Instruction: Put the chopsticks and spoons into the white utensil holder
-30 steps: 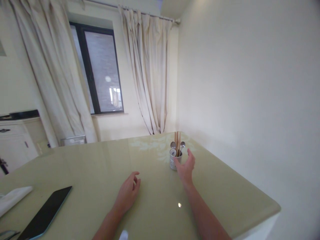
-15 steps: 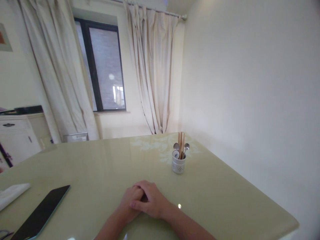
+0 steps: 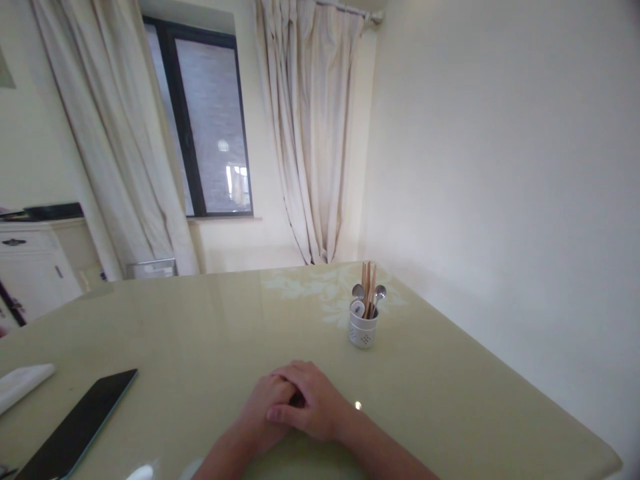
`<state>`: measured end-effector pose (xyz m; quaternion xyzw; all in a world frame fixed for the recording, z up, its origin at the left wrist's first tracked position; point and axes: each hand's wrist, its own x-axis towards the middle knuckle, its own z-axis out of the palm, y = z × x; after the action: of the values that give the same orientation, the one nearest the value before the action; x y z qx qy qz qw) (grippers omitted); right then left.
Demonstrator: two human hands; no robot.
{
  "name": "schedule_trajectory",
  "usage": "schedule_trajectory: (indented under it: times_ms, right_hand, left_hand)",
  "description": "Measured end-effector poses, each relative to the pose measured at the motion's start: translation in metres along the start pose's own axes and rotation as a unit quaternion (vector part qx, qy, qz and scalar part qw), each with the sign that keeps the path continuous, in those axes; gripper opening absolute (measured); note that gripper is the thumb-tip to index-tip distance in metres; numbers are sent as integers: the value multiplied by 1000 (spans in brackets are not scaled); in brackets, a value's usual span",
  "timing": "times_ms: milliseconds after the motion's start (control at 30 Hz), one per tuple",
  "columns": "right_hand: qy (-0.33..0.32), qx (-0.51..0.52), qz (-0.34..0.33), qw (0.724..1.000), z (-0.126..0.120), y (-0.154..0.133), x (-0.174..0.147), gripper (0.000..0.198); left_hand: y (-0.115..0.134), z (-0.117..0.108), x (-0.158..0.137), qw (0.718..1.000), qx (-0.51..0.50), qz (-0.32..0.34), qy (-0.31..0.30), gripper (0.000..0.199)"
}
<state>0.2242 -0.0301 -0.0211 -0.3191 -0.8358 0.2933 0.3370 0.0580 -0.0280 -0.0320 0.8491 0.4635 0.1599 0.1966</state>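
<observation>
Low in the middle of the head view, my two hands rest together above the green table. My right hand [image 3: 320, 407] lies over my left, its fingers wrapped across the back and its thumb folded over the near side. Underneath, my left hand [image 3: 265, 403] has its fingers covered by the right, so their pose is hidden. No object shows between them. The nearest thing is a white cutlery holder [image 3: 363, 333] with a pierced pattern, standing upright beyond my right hand. It holds wooden chopsticks [image 3: 369, 287], metal spoons [image 3: 381, 293] and a white piece with a blue mark [image 3: 357, 308].
The glossy table [image 3: 200, 333] has a rounded right corner near the wall. A dark flat tablet-like device [image 3: 80, 420] lies at the left, beside a white flat object [image 3: 23, 387]. Behind are curtains [image 3: 325, 133], a window [image 3: 213, 127] and a white cabinet [image 3: 35, 267].
The camera view has shifted slightly, moving the holder and hands a little to the right in the picture. The hands stay clasped in the same way.
</observation>
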Motion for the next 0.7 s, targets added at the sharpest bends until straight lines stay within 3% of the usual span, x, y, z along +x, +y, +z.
schedule_trajectory:
  times_ms: [167, 200, 267, 300, 367, 433, 500, 600, 700]
  right_hand:
    - [45, -31, -30, 998, -4, -4, -2, 53]
    - [88, -39, -36, 995, -8, -4, -1, 47]
    - [241, -55, -27, 969, -20, 0, -1, 38]
    - [343, -62, -7, 937, -29, 4, 0, 36]
    - [529, -69, 44, 845, -51, 16, 0, 40]
    - [632, -69, 97, 765, -73, 33, 0, 56]
    - [651, -82, 147, 740, -91, 54, -1, 77]
    - [617, -58, 241, 747, -106, 84, -4, 102]
    - [569, -2, 282, 772, -107, 102, -7, 94]
  left_hand:
    - [4, -4, -1, 999, -22, 3, 25, 25]
    - [4, -4, -1, 999, -18, 0, 34, 27]
    - [1, -4, -1, 999, 2, -11, 52, 37]
    - [0, -4, -1, 998, 15, -15, 60, 42]
    - [-4, -4, 0, 996, 35, -20, 78, 48]
    - [-8, -5, 0, 994, 45, -26, 94, 48]
    - [-12, -7, 1, 993, 50, -37, 104, 48]
    - [-14, -10, 2, 991, 47, -44, 116, 47]
    - [-15, -12, 2, 989, 31, -46, 135, 45]
